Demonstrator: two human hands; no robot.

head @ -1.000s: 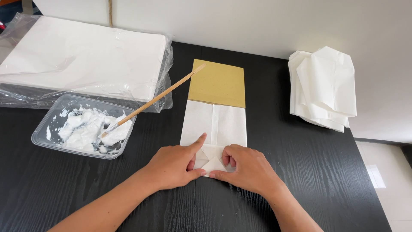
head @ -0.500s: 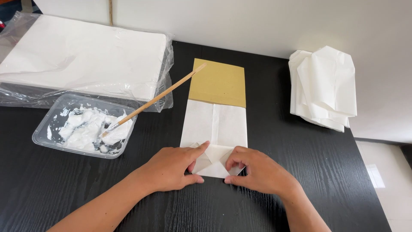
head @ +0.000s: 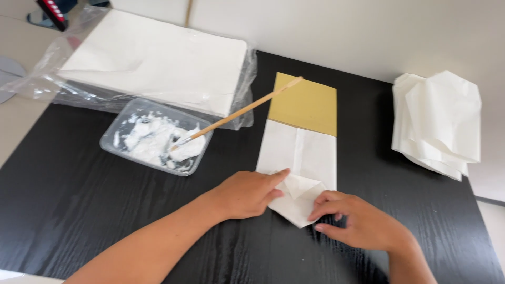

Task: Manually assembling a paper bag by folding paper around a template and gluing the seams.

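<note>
Item: white paper bag [head: 302, 158], flat on the black table [head: 79, 210], its folded bottom end nearest me, its far end over a tan card [head: 307, 102].

My left hand [head: 247, 193]: fingers extended, pressing flat on the fold's left flap, not gripping.

My right hand [head: 360, 226]: fingers loosely curled, tips touching the fold's right edge; nothing clasped.

Nearby: clear tray of white paste [head: 155, 139] with wooden brush [head: 242, 110], wrapped paper stack [head: 158, 60], folded white sheets [head: 439, 123].
</note>
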